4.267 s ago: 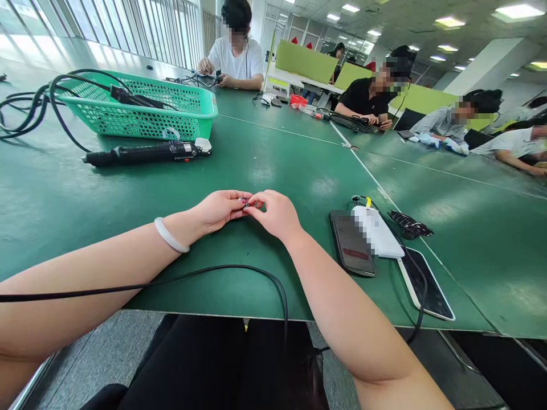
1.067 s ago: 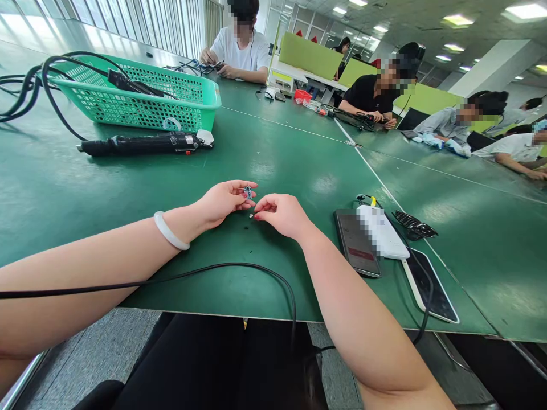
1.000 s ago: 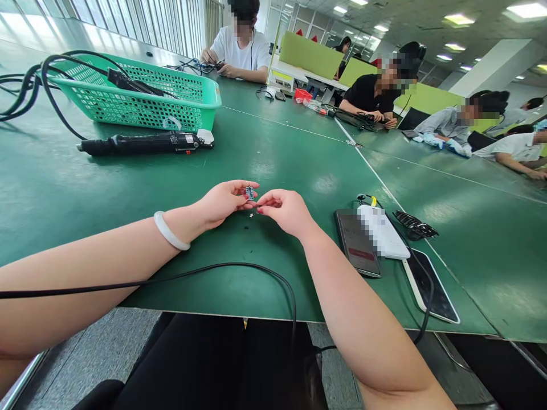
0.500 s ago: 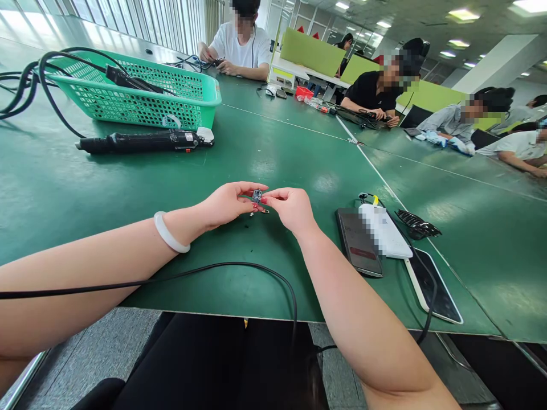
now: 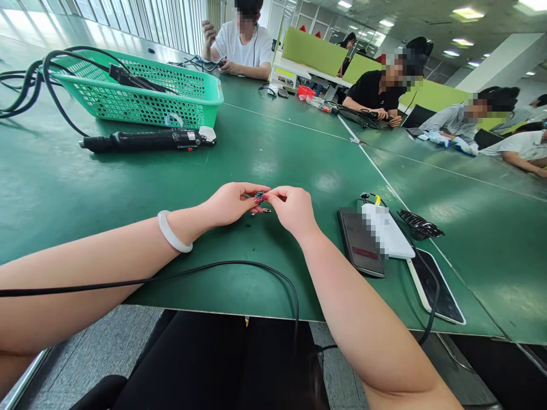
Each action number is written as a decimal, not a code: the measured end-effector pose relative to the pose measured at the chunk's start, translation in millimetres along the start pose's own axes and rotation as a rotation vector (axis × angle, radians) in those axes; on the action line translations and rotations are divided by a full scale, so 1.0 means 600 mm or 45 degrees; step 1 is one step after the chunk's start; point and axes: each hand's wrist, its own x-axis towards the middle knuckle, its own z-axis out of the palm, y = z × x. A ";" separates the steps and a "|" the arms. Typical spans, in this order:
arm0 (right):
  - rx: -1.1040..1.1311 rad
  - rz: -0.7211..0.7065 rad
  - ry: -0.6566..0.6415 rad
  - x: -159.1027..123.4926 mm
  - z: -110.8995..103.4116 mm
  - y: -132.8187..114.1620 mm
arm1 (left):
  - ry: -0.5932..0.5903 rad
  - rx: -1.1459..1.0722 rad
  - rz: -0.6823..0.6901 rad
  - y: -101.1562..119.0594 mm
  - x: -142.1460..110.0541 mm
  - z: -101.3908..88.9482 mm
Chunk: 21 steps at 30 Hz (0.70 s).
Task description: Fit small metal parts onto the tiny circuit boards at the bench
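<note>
Between my fingertips is a small dark part (image 5: 258, 196) with light metallic spots, too small to name exactly. My left hand (image 5: 233, 203) pinches it from the left, a white bracelet on the wrist. From the right, my right hand (image 5: 293, 208) meets it with thumb and forefinger, the other fingers curled in. Both hands are closed and cover much of the part. Just below the fingertips, a tiny metallic piece (image 5: 266, 210) lies on the green table (image 5: 239, 239).
A black electric screwdriver (image 5: 145, 140) lies before a green basket (image 5: 141, 97) holding cables. Phones (image 5: 361, 242) and a white device (image 5: 387, 230) lie right of my right forearm. A black cable (image 5: 213, 264) crosses the near edge. A co-worker (image 5: 243, 45) sits opposite.
The small part has turned between my fingers and shows less of its face; my right fingertips have closed in over it. The co-worker opposite has raised one hand.
</note>
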 end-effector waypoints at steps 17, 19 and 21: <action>-0.396 -0.243 -0.060 -0.004 0.005 -0.008 | -0.043 -0.020 0.050 -0.005 0.004 0.000; -0.402 -0.261 -0.082 -0.004 0.005 -0.008 | -0.057 -0.024 0.059 -0.006 0.004 -0.001; -0.389 -0.261 -0.093 -0.003 0.005 -0.007 | -0.057 -0.031 0.055 -0.003 0.003 -0.001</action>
